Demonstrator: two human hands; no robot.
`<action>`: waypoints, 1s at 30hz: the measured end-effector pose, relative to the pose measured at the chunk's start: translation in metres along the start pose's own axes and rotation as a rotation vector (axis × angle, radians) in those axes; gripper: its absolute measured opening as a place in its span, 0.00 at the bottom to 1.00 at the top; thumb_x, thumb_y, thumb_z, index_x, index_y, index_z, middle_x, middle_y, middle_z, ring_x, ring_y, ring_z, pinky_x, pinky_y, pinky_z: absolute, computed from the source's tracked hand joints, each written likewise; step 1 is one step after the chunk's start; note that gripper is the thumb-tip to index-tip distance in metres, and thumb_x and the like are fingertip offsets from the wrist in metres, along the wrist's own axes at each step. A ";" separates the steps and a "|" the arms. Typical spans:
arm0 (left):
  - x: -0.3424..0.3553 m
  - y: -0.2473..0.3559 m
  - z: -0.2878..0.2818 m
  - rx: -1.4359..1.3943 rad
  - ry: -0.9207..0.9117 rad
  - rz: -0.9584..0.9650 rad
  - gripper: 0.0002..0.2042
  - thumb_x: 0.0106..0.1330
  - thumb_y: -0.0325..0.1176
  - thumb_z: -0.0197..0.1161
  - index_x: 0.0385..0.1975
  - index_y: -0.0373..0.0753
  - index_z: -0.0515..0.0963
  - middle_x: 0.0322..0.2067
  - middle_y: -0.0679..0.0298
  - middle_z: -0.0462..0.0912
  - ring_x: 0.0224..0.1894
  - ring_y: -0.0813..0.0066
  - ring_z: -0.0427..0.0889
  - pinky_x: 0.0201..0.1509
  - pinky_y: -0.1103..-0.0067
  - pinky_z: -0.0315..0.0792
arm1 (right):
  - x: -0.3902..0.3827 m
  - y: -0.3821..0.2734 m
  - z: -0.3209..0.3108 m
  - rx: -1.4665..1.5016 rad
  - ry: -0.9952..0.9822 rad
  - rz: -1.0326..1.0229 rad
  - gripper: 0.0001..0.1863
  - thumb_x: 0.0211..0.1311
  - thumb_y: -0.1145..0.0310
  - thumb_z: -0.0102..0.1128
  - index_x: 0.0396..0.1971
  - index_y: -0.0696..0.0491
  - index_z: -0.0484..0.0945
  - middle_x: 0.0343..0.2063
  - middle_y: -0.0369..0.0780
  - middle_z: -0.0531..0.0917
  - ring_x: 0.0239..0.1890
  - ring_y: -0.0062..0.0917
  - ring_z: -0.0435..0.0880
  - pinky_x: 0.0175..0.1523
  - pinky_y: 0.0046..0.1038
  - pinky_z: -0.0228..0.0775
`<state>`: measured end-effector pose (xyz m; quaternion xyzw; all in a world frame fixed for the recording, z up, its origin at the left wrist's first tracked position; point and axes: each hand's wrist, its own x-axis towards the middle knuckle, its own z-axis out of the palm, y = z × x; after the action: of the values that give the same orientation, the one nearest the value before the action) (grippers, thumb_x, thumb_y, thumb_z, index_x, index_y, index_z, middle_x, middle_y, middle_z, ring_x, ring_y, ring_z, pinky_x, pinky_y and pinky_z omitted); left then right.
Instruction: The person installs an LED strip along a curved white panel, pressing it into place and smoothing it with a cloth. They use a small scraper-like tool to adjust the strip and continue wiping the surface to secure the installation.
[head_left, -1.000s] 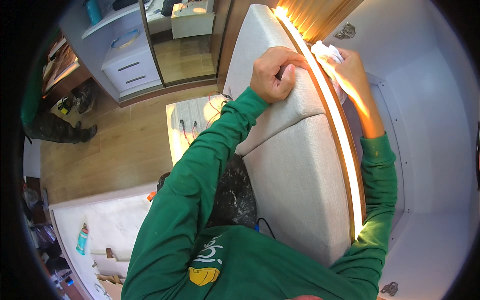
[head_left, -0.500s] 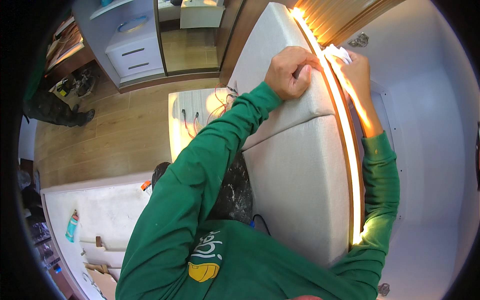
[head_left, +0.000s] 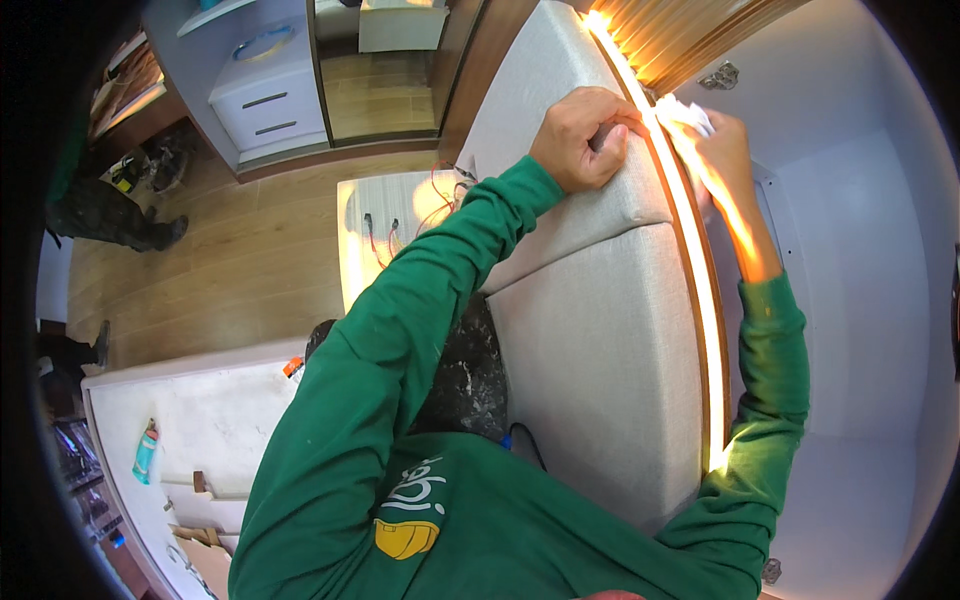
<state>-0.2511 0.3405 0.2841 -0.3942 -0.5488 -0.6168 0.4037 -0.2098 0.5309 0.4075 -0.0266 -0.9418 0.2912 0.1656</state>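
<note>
My left hand (head_left: 588,140) is closed, resting on the top of the light grey padded backrest (head_left: 600,340). Its curled fingers reach the glowing light strip (head_left: 688,225) along the backrest's wood edge; what they pinch, if anything, is hidden. Across the strip, on the cabinet side, my right hand (head_left: 726,150) grips a crumpled white cloth (head_left: 688,113) close to the lit edge. Bright light falls on the right wrist and forearm.
An open white cabinet (head_left: 850,300) with metal hinges (head_left: 722,76) lies to the right. A small table (head_left: 355,245) bears red wires. At lower left, a white panel (head_left: 240,400) carries a turquoise tube (head_left: 146,455). Another person's leg (head_left: 120,215) stands at far left.
My right hand and the cloth have shifted slightly right and nearer, with the forearm moving outward. My left hand stays almost in place. Another dark shoe has appeared at the far left.
</note>
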 end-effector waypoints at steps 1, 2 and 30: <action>0.000 0.000 0.000 -0.018 0.008 -0.004 0.14 0.65 0.29 0.54 0.41 0.33 0.86 0.36 0.60 0.93 0.44 0.60 0.87 0.55 0.67 0.81 | -0.004 -0.002 -0.005 0.049 -0.051 0.011 0.16 0.66 0.65 0.73 0.46 0.61 0.89 0.30 0.41 0.90 0.32 0.20 0.86 0.38 0.30 0.78; 0.000 -0.001 0.000 -0.008 0.013 0.009 0.14 0.65 0.29 0.54 0.41 0.33 0.86 0.35 0.60 0.93 0.44 0.60 0.87 0.55 0.67 0.81 | -0.007 -0.003 -0.008 0.104 -0.077 0.036 0.16 0.66 0.65 0.73 0.45 0.61 0.89 0.30 0.40 0.90 0.32 0.20 0.86 0.38 0.30 0.78; 0.005 0.012 -0.001 0.059 -0.142 -0.049 0.19 0.80 0.40 0.49 0.53 0.29 0.79 0.42 0.49 0.93 0.56 0.59 0.87 0.75 0.59 0.66 | 0.003 0.062 -0.027 0.539 0.011 -0.266 0.16 0.60 0.61 0.68 0.40 0.59 0.87 0.32 0.42 0.89 0.37 0.27 0.87 0.44 0.33 0.77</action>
<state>-0.2418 0.3380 0.2930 -0.4115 -0.6035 -0.5805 0.3598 -0.2068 0.5972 0.3952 0.1403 -0.8248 0.5065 0.2086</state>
